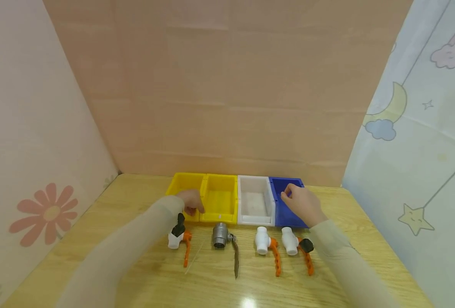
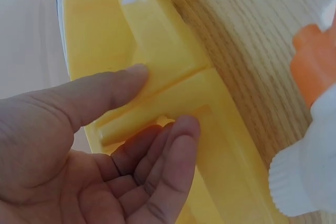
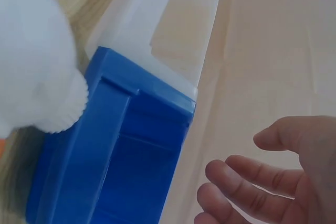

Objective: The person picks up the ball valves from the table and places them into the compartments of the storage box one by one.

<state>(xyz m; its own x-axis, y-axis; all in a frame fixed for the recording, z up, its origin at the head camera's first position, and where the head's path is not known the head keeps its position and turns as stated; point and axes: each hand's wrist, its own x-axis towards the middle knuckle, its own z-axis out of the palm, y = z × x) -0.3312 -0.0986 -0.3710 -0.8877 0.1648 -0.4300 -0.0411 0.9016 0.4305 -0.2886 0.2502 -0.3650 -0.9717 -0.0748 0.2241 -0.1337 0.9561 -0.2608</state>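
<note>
My left hand [image 1: 191,202] hovers over the leftmost yellow bin [image 1: 181,179]. In the left wrist view its thumb and loosely bent fingers lie either side of the divider between this bin and the second yellow bin [image 2: 94,30], with a gap between the tips. Over the blue bin [image 3: 142,182], my right hand [image 1: 302,204] has relaxed, separated fingers and nothing between them. A white valve with an orange handle [image 1: 187,248] and a black part lies below my left hand. Nearest my right hand is another white valve [image 1: 289,241] with an orange handle and black part.
Between the yellow and blue bins stands a white bin [image 1: 253,179]. A metal valve with a lever [image 1: 220,236] and a white valve with an orange handle [image 1: 262,240] lie in front of the row. Behind it rises a tan backdrop [image 1: 227,107]; patterned sheets flank the wooden table [image 1: 154,278].
</note>
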